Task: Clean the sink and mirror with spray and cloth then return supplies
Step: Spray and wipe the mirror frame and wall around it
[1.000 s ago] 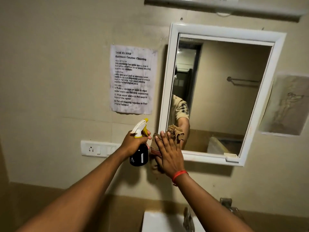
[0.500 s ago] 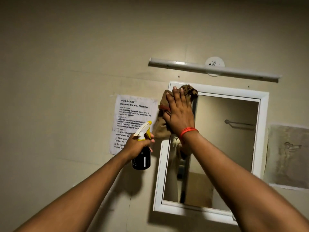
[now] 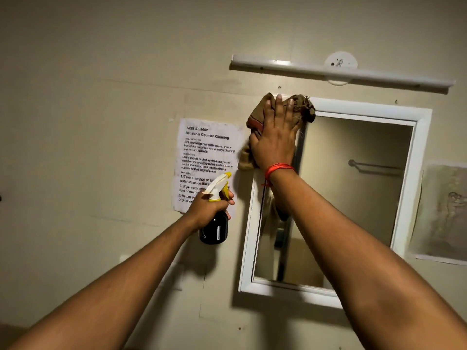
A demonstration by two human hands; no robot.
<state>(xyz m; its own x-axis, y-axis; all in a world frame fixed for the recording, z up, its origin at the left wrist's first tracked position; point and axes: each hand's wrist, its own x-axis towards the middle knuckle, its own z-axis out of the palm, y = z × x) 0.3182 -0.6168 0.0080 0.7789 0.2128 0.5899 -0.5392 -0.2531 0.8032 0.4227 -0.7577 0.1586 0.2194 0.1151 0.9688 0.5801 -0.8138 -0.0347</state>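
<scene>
We take the white-framed mirror (image 3: 353,198) as our landmark and read across from its left. Our left forearm rises from the lower left corner toward the wall, wrist straight. Our left hand (image 3: 207,205) is wrapped around the neck of the spray bottle (image 3: 214,223), which sits just left of the mirror's left frame, about level with the middle of the glass. The bottle hangs upright, its dark body below the fist and its white and yellow trigger head above it, nozzle pointing up and to the right toward the mirror. Behind the bottle, a printed instruction sheet (image 3: 207,152) is stuck to the wall left of the mirror, its lower right part covered by hand and bottle.

Our right arm reaches up from the lower right corner, crossing the mirror glass diagonally. Our right hand (image 3: 275,145) lies flat, fingers extended and pointing up, palm pressing a brown cloth (image 3: 255,117) against the mirror's upper left corner. The cloth bunches out above the fingertips over the top frame and hangs down past the left frame below the palm. A red thread band (image 3: 278,170) circles the right wrist.

Above the mirror runs a white tube light fixture (image 3: 341,74). To the mirror's right a faded drawing (image 3: 444,213) hangs on the wall.
</scene>
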